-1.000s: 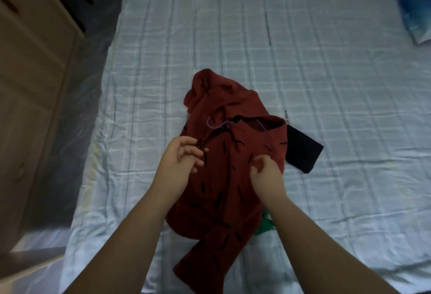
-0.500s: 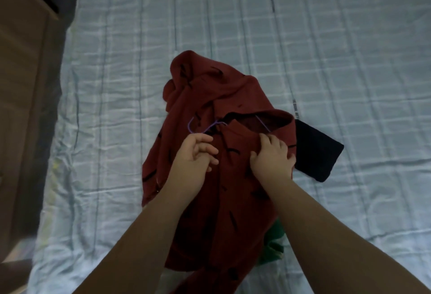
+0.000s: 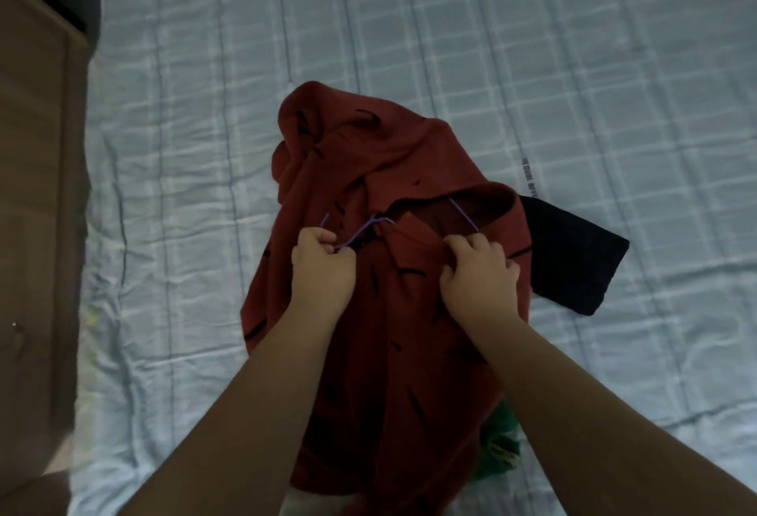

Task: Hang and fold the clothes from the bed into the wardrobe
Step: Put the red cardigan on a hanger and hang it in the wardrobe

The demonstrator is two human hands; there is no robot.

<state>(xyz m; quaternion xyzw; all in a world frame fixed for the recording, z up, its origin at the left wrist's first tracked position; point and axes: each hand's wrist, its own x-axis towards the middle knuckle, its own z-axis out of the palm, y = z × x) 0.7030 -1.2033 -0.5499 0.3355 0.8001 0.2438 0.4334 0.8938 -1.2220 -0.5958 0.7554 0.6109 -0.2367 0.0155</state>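
The red shirt (image 3: 393, 310) with dark dashes is lying bunched on the bed (image 3: 573, 65), running from the centre of the view down toward 6 o'clock, with one crumpled end heaped toward 12 o'clock. A thin purple hanger (image 3: 370, 224) is sitting at the collar: its hook is poking out toward 9 o'clock and one wire arm is showing inside the open neck toward 3 o'clock.

The left hand (image 3: 323, 265) is curling into a fist and pinching the hanger's hook just at 9 o'clock of the collar. Half a second ago its fingers were looser and resting on the fabric a little lower; now they are closing on the purple wire itself. The right hand (image 3: 479, 274) is gripping the collar edge at 3 o'clock of the neck opening, fingers bent down into the cloth, where a second ago it was pinching the shirt front lower down. Both hands are sitting nearer the collar than before, still apart from each other.

A folded black garment (image 3: 573, 257) is lying flat at 3 o'clock of the shirt, partly tucked under its edge. A bit of green cloth (image 3: 499, 446) is peeking out from under the shirt toward 5 o'clock. A wooden cabinet (image 3: 37, 208) is standing along the 9 o'clock edge; compared with a second ago, less of it is in view and the shirt is filling more of the frame.
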